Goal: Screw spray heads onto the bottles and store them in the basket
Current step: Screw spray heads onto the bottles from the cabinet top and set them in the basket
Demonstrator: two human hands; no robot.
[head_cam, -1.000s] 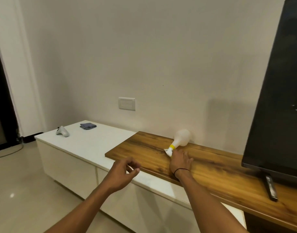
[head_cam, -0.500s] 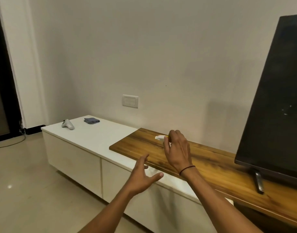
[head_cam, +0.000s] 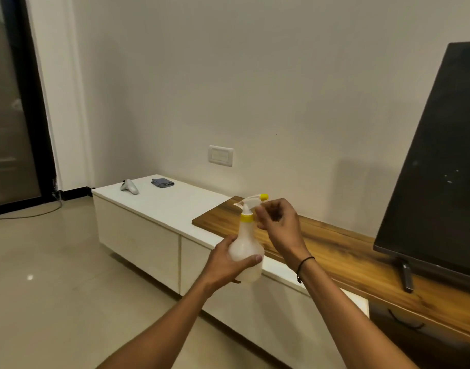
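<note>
Bottle (head_cam: 245, 251) held upright in mid-air, in front of the worktop's (head_cam: 335, 251) front edge, near its left end. Left hand (head_cam: 223, 265) wraps the belly, grip closed round it, likely to stop it turning. Right hand (head_cam: 277, 222) at the spray head (head_cam: 251, 202), fingers curled partly closed beside the neck; actual contact unclear. Yellow collar (head_cam: 246, 217) sits on the neck, so probably tightening. No basket in view.

Bottle (head_cam: 245, 249) upright in left hand (head_cam: 223, 263)
</note>
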